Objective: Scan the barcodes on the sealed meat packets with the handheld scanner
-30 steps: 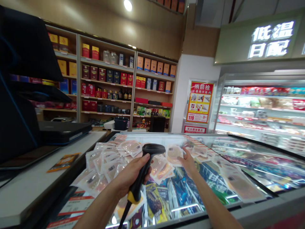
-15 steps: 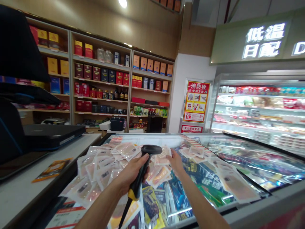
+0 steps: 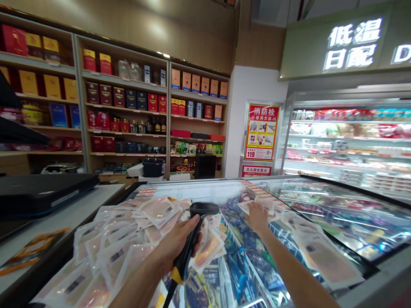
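Observation:
My left hand [image 3: 175, 244] grips the handle of a black barcode scanner [image 3: 204, 209] with a yellow band, its head pointing away from me over a chest freezer's glass lid [image 3: 334, 203]. A heap of clear vacuum packets [image 3: 122, 231] with barcode labels lies on the lid to the scanner's left. My right hand [image 3: 257, 217] is stretched out to the right of the scanner. Its fingers are on one clear packet [image 3: 268, 206] at the far end of a row of similar packets [image 3: 321, 252] on the right side of the lid.
A white counter [image 3: 80, 209] on the left carries a black flat device [image 3: 41, 192] and an orange leaflet [image 3: 28, 250]. Wooden shelves of boxes and bottles [image 3: 128, 111] line the back wall. A lit refrigerated display [image 3: 346, 141] stands at the right, beside a red poster [image 3: 261, 132].
My right hand took a packet from the heap, held it at the scanner head, then carried it right to the row of packets. The view turned slightly right. The scanner hand stayed put.

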Action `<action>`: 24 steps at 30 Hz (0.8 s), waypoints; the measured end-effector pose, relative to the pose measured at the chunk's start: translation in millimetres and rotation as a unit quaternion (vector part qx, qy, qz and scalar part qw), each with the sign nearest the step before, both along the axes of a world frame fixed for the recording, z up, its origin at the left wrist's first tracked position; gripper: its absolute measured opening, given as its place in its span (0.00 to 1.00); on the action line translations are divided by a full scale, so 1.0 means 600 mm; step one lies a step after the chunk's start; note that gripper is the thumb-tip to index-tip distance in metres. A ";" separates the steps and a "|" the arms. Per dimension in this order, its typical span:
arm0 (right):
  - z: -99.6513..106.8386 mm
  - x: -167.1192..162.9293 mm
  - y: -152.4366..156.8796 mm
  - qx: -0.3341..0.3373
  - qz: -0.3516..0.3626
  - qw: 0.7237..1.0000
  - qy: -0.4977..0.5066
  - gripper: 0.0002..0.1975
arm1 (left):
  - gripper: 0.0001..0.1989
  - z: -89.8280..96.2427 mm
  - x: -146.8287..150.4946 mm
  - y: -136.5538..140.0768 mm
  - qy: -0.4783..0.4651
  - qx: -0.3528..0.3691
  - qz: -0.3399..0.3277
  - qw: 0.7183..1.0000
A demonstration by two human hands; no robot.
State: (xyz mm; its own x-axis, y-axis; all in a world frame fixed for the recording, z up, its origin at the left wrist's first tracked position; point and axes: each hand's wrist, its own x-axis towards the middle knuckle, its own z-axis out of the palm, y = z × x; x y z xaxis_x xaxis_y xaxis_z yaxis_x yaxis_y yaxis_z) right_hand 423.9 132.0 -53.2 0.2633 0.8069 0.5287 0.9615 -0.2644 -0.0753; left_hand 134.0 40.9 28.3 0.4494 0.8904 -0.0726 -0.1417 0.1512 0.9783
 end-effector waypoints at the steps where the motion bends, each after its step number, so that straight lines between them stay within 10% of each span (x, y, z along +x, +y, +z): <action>1: -0.003 0.009 0.006 -0.020 -0.001 0.999 -0.024 0.16 | 0.17 -0.003 0.002 0.004 0.004 -0.001 0.005 1.000; 8: -0.007 0.025 0.012 -0.106 0.049 0.988 -0.103 0.14 | 0.17 -0.011 0.013 0.015 0.014 -0.004 0.006 1.000; 16: -0.004 0.068 -0.100 -0.089 0.176 0.980 -0.009 0.14 | 0.17 -0.002 0.007 0.006 -0.013 0.006 -0.014 1.000; 24: -0.004 0.097 -0.035 -0.081 -0.128 0.970 0.189 0.31 | 0.17 -0.001 0.001 -0.003 -0.002 0.025 -0.020 0.999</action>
State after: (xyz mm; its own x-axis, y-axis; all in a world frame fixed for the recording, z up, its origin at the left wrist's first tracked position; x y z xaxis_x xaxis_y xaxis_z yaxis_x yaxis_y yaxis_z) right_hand 481.9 111.0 -55.4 0.6168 0.7539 0.2263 0.7742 -0.5294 -0.3469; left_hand 134.5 39.0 27.7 0.4844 0.8744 -0.0269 -0.1410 0.1083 0.9841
